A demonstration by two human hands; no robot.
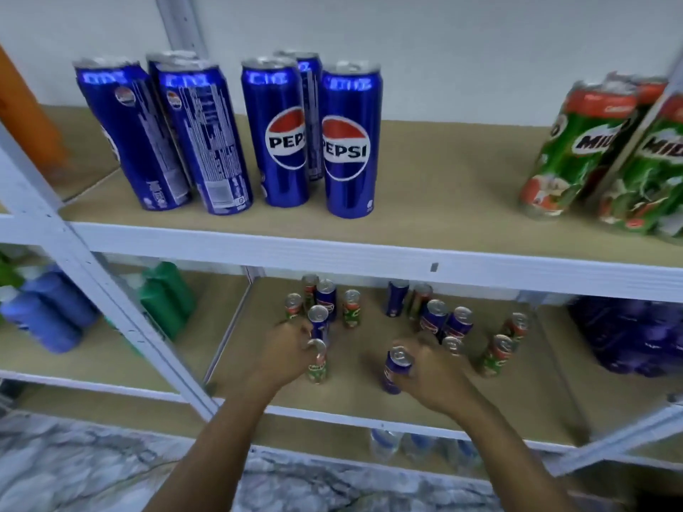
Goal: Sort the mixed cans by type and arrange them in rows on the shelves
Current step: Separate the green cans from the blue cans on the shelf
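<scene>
On the upper shelf (425, 256) stand several blue Pepsi cans (347, 142) at the left and green Milo cans (576, 149) at the far right. The lower shelf (354, 415) holds a mixed cluster of Pepsi and Milo cans (443, 321). My left hand (286, 351) grips a green Milo can (318, 365) near the shelf's front. My right hand (430, 367) grips a blue Pepsi can (395, 369) beside it. Both held cans stand upright, at or just above the board.
A white diagonal brace (111, 301) crosses the rack at left. Blue and green packs (55, 312) sit on the lower left shelf, a purple pack (635, 334) at right. Water bottles (414, 443) stand on the shelf below. The floor is marble.
</scene>
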